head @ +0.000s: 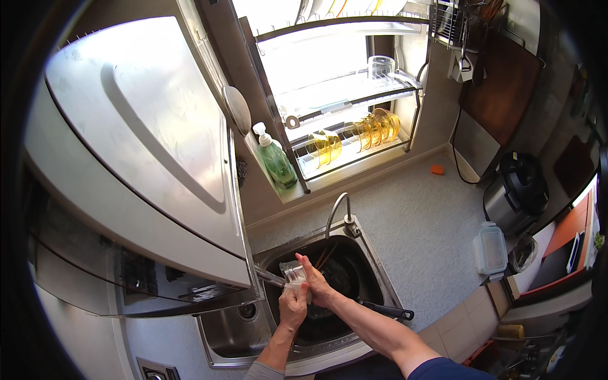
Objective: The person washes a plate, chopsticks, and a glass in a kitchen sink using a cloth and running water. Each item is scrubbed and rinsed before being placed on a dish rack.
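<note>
Over the steel sink [375, 266] both my hands are on a clear container [290, 270], glass or plastic. My left hand [293, 308] grips its lower part. My right hand [317, 285] wraps its right side, fingers pointing up along it. A metal faucet spout [270, 276] reaches in from the left, its tip close to the container. Below, a dark pan lies in the basin; its black handle [389, 310] crosses the right rim. Thin sticks [327, 256], perhaps chopsticks, stand in the basin behind my right hand.
A steel-coloured cabinet [152, 142] juts out at left, near head height. A slim curved tap [338, 209] rises behind the sink. A green pump bottle [276, 159] stands by the dish rack [361, 156]. On the right are a lidded container [491, 249] and an electric cooker [515, 192].
</note>
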A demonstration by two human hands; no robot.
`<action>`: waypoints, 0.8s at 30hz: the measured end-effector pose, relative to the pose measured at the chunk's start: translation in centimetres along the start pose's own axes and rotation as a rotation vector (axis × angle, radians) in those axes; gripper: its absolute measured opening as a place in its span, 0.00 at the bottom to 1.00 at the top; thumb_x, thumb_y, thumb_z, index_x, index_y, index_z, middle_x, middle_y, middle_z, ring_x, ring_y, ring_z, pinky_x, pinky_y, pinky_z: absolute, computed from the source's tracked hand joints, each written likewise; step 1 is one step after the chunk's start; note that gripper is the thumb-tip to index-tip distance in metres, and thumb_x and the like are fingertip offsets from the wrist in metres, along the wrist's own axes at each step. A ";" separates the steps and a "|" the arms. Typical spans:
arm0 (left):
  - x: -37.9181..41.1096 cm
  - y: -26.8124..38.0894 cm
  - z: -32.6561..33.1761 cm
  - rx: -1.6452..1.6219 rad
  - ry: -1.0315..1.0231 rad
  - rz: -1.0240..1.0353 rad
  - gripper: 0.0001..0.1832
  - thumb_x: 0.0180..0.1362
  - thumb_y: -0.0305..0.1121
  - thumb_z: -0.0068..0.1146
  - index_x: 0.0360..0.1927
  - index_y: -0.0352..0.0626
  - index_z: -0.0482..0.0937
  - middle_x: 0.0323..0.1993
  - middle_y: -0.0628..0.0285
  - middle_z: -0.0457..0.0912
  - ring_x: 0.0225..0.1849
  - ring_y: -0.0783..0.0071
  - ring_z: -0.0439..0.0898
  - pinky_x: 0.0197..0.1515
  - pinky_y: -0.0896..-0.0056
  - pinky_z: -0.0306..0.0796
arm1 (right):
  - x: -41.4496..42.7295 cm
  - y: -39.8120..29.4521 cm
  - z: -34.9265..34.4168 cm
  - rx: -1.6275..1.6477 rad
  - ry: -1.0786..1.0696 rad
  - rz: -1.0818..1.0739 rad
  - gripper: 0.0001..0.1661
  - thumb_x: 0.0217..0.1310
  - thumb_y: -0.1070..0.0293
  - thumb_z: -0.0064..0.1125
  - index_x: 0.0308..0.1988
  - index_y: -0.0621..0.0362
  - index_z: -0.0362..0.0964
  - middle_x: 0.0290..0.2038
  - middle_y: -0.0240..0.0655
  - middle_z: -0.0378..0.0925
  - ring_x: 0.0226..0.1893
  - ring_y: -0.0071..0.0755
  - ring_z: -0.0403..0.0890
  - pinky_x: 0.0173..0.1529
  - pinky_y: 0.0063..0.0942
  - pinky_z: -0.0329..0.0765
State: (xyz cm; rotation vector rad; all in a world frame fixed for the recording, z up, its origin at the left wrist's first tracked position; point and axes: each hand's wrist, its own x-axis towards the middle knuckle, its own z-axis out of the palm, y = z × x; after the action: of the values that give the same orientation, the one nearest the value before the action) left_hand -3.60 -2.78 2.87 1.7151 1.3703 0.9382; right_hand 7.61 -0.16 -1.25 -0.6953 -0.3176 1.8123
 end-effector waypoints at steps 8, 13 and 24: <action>0.6 0.4 0.4 -0.417 0.045 -0.259 0.15 0.69 0.39 0.52 0.38 0.35 0.80 0.30 0.62 0.81 0.32 0.75 0.80 0.35 0.71 0.71 | -1.0 3.2 -0.1 -0.039 -0.049 -0.183 0.39 0.71 0.45 0.49 0.71 0.50 0.49 0.58 0.32 0.66 0.56 0.26 0.68 0.62 0.28 0.65; 0.7 -2.1 -1.0 0.151 -0.107 0.357 0.16 0.69 0.40 0.49 0.43 0.36 0.79 0.36 0.45 0.81 0.39 0.50 0.81 0.41 0.58 0.73 | -0.1 1.4 -0.2 0.019 0.006 0.027 0.23 0.71 0.44 0.47 0.54 0.45 0.69 0.42 0.22 0.74 0.43 0.20 0.74 0.50 0.27 0.72; 1.4 2.2 -0.7 -0.295 -0.130 -0.159 0.10 0.55 0.25 0.67 0.38 0.35 0.79 0.34 0.63 0.82 0.33 0.78 0.80 0.37 0.75 0.74 | -1.1 2.9 -1.6 0.237 -0.094 0.037 0.28 0.72 0.42 0.41 0.51 0.52 0.73 0.44 0.32 0.80 0.45 0.30 0.80 0.54 0.30 0.75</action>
State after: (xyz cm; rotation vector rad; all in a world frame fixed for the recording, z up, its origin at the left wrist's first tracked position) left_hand -2.99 -1.73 5.24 1.3994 1.1973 0.8748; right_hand 6.55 -2.36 -3.80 -0.4533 -0.1483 1.8844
